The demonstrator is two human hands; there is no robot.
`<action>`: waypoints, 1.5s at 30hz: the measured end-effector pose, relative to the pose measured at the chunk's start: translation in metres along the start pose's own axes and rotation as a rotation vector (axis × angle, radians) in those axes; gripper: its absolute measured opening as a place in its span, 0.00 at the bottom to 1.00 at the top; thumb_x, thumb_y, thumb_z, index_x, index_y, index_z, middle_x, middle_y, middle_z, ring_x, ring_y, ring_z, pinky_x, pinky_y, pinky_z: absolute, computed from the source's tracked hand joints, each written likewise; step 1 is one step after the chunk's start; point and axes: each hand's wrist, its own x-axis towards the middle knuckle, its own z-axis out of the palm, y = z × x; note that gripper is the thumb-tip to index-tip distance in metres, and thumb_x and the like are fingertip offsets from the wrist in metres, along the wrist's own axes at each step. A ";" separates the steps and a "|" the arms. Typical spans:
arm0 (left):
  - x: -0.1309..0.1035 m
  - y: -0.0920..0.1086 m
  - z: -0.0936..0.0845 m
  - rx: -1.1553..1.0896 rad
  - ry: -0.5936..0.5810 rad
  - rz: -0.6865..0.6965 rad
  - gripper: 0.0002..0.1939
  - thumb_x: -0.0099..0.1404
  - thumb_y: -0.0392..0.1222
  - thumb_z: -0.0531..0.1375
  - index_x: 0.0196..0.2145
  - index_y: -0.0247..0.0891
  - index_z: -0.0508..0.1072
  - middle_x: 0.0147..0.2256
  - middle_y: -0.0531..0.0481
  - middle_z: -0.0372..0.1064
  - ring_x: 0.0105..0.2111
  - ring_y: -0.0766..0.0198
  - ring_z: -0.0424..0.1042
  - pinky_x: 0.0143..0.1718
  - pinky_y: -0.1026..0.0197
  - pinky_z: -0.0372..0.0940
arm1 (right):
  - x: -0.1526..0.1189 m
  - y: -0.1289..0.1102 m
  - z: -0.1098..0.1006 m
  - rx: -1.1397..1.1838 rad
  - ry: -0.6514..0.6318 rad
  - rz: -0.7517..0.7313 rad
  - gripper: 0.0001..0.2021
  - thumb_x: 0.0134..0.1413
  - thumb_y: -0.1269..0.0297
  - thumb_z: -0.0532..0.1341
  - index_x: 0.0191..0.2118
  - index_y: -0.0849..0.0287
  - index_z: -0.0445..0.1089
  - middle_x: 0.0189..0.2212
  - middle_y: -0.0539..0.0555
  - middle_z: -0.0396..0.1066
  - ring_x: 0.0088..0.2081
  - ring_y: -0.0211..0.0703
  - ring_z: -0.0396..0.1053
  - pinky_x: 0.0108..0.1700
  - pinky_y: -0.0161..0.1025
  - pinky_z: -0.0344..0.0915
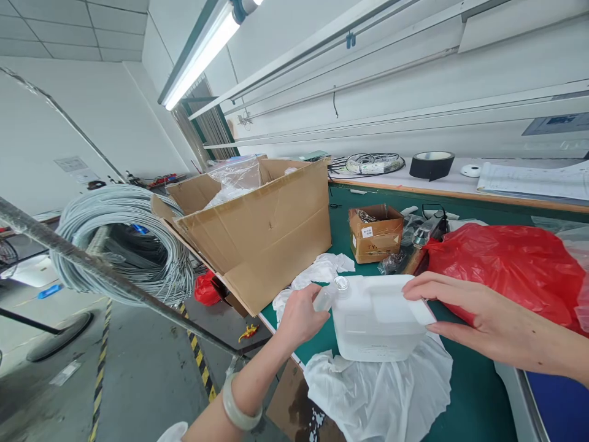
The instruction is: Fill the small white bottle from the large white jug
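A white translucent plastic jug, partly filled with clear liquid, is tipped on its side above the green table, over a crumpled white cloth. My right hand grips its right end, thumb below and fingers on top. Close to the jug's round mouth, my left hand is closed around a small translucent container, partly hidden by the fingers. Whether the container touches the mouth I cannot tell. Behind my left hand lies another white cloth.
A large open cardboard box stands at the table's left edge. Farther back is a small brown box, with a red plastic bag to the right. A metal pole crosses the left side before a wire coil.
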 end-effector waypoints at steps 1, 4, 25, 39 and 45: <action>0.001 0.001 -0.001 0.029 -0.005 -0.006 0.14 0.44 0.31 0.58 0.31 0.39 0.74 0.26 0.52 0.73 0.27 0.61 0.68 0.28 0.64 0.58 | -0.002 0.000 0.000 0.000 0.003 -0.004 0.14 0.57 0.59 0.53 0.50 0.43 0.58 0.49 0.49 0.62 0.50 0.44 0.62 0.49 0.40 0.64; 0.002 0.004 -0.003 0.106 -0.023 -0.021 0.14 0.44 0.31 0.58 0.31 0.39 0.74 0.24 0.52 0.72 0.25 0.61 0.67 0.24 0.65 0.54 | -0.006 0.001 0.000 -0.012 0.010 -0.004 0.15 0.57 0.58 0.54 0.50 0.42 0.57 0.49 0.49 0.62 0.50 0.44 0.62 0.50 0.40 0.64; 0.002 0.017 -0.016 0.141 -0.127 -0.011 0.09 0.43 0.34 0.57 0.25 0.39 0.74 0.18 0.55 0.63 0.20 0.66 0.59 0.22 0.65 0.46 | -0.014 0.002 0.002 -0.051 0.074 0.022 0.16 0.54 0.57 0.57 0.50 0.46 0.63 0.48 0.50 0.66 0.51 0.45 0.64 0.49 0.35 0.65; -0.026 -0.002 0.022 -0.388 0.029 -0.019 0.14 0.50 0.33 0.59 0.36 0.36 0.74 0.36 0.51 0.74 0.36 0.62 0.70 0.40 0.63 0.63 | 0.021 -0.012 0.024 0.406 0.075 0.116 0.20 0.52 0.58 0.59 0.52 0.53 0.61 0.47 0.54 0.66 0.42 0.43 0.67 0.44 0.40 0.67; -0.053 0.002 0.030 -0.497 0.053 -0.049 0.16 0.49 0.32 0.61 0.38 0.37 0.74 0.37 0.52 0.74 0.38 0.60 0.69 0.41 0.62 0.63 | 0.054 -0.034 0.035 0.441 -0.038 0.016 0.18 0.51 0.59 0.60 0.48 0.55 0.65 0.41 0.52 0.68 0.38 0.41 0.67 0.42 0.40 0.66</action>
